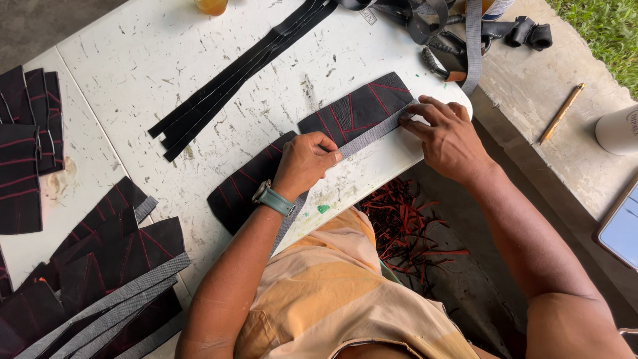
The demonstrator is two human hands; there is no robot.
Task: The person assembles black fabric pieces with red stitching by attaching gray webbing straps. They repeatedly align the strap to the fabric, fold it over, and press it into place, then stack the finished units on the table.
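Observation:
A long black fabric piece with red stitching (359, 110) lies diagonally on the white table (166, 66). A grey webbing strap (372, 135) runs along its near edge. My left hand (304, 163), with a green watch on the wrist, pinches the strap against the fabric near the middle. My right hand (446, 136) presses the strap's far end flat with its fingers at the table's right edge.
Long black strips (232, 76) lie further up the table. Stacks of black stitched pieces with grey straps (100, 279) sit at left. Buckles and straps (458, 40) are at top right. A pencil (561, 113), a white cup (618, 129) and red scraps (405, 219) lie on the concrete.

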